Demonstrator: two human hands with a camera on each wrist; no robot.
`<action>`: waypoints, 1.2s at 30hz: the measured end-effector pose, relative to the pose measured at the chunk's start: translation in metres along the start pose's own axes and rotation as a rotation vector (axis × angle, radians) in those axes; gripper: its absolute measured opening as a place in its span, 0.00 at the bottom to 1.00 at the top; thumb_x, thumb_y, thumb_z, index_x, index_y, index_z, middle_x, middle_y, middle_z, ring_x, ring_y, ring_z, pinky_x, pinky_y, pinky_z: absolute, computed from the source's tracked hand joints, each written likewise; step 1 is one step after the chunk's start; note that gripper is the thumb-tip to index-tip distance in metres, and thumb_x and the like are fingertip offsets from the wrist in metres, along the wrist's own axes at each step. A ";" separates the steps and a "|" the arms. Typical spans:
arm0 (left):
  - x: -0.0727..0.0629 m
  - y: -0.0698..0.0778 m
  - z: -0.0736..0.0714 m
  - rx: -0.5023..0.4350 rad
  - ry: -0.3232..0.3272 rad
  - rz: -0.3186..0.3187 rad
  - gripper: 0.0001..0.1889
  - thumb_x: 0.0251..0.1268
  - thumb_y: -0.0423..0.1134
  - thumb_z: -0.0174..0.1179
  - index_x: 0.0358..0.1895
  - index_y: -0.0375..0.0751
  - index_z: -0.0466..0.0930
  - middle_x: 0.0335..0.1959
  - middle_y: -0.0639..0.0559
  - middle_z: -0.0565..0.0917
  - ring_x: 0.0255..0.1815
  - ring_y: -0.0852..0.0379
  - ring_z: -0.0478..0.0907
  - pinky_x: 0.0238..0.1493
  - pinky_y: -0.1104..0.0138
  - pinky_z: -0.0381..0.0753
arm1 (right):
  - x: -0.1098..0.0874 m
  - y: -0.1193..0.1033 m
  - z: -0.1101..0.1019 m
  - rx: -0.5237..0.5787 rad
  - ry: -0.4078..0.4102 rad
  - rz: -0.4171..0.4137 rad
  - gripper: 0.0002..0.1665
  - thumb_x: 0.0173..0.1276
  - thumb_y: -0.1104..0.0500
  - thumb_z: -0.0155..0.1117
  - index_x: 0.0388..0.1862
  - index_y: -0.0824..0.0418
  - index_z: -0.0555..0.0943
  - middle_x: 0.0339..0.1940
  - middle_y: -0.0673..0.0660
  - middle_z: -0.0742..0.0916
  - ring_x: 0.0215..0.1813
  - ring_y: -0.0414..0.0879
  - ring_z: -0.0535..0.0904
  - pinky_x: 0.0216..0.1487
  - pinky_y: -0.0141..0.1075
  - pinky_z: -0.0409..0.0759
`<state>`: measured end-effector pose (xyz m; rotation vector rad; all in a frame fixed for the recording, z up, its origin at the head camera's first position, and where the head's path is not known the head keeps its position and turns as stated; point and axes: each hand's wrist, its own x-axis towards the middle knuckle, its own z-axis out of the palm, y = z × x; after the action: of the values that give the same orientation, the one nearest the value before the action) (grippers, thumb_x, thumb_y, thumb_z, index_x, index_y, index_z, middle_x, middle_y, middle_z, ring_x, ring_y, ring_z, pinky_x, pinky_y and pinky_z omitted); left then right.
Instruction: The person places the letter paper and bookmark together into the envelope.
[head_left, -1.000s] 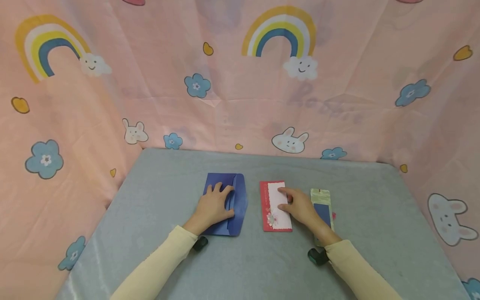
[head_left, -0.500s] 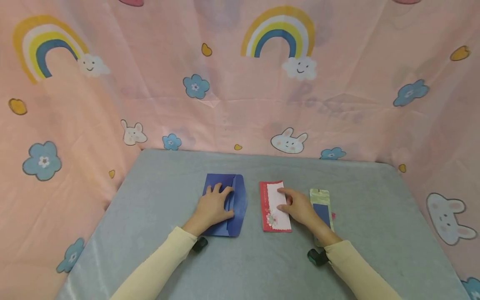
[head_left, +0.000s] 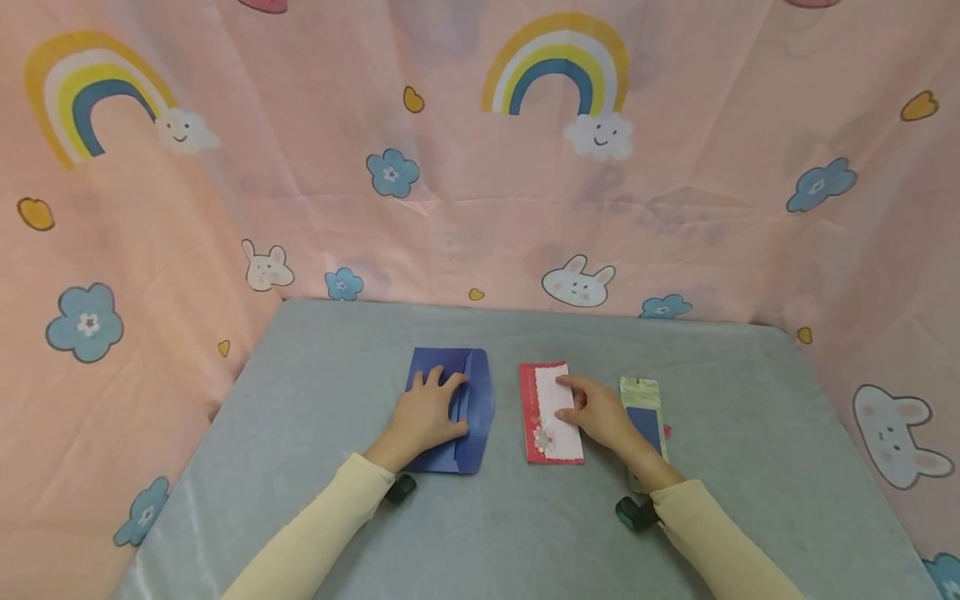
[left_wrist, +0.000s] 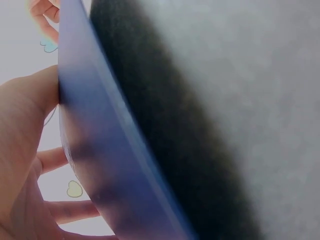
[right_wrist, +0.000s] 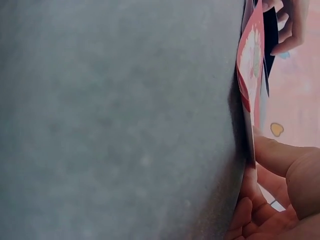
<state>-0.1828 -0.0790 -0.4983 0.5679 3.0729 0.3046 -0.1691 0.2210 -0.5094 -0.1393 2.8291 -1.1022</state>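
Observation:
On the table in the head view, a blue envelope (head_left: 477, 412) lies with its pointed flap to the right. My left hand (head_left: 426, 417) rests on it, fingers spread, the thumb and fingertips touching its upper face near the flap's fold. In the left wrist view the envelope (left_wrist: 100, 125) appears as a blurred blue strip beside that hand. To the right is a red greeting card (head_left: 531, 417) with a white panel and flowers. My right hand (head_left: 600, 408) pinches its right edge; the right wrist view shows the thumb (right_wrist: 275, 155) on one face and curled fingers at the other.
A pale gold and blue packet (head_left: 643, 417) lies right of the card, partly under my right forearm, with a small pink bit (head_left: 667, 432) at its side. Grey cloth (head_left: 480, 542) covers the table. A pink printed curtain (head_left: 450, 233) stands behind and at both sides.
Both hands stay in place on the envelope and the card. The card's top edge shifts very slightly; the head view moves a little.

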 end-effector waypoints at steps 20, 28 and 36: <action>0.000 -0.002 0.001 0.004 -0.014 -0.002 0.36 0.50 0.58 0.67 0.66 0.59 0.70 0.67 0.37 0.73 0.65 0.25 0.70 0.41 0.40 0.83 | 0.003 0.002 -0.011 0.065 -0.050 -0.077 0.29 0.64 0.63 0.68 0.65 0.66 0.75 0.26 0.54 0.75 0.29 0.43 0.67 0.31 0.32 0.65; 0.000 -0.003 0.003 0.012 -0.007 -0.003 0.36 0.49 0.58 0.67 0.67 0.60 0.70 0.67 0.37 0.73 0.65 0.25 0.70 0.40 0.41 0.83 | 0.002 0.000 -0.015 0.097 -0.091 -0.074 0.27 0.66 0.67 0.64 0.65 0.67 0.75 0.29 0.56 0.76 0.32 0.44 0.69 0.32 0.31 0.67; 0.000 -0.001 0.001 0.006 0.004 0.003 0.37 0.48 0.57 0.68 0.66 0.59 0.71 0.66 0.37 0.74 0.64 0.26 0.71 0.39 0.41 0.83 | 0.002 -0.002 -0.016 0.160 -0.101 -0.070 0.28 0.67 0.68 0.62 0.67 0.65 0.74 0.32 0.58 0.78 0.31 0.44 0.70 0.31 0.30 0.71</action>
<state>-0.1831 -0.0801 -0.4997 0.5727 3.0784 0.2965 -0.1735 0.2296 -0.4963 -0.2747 2.6540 -1.2913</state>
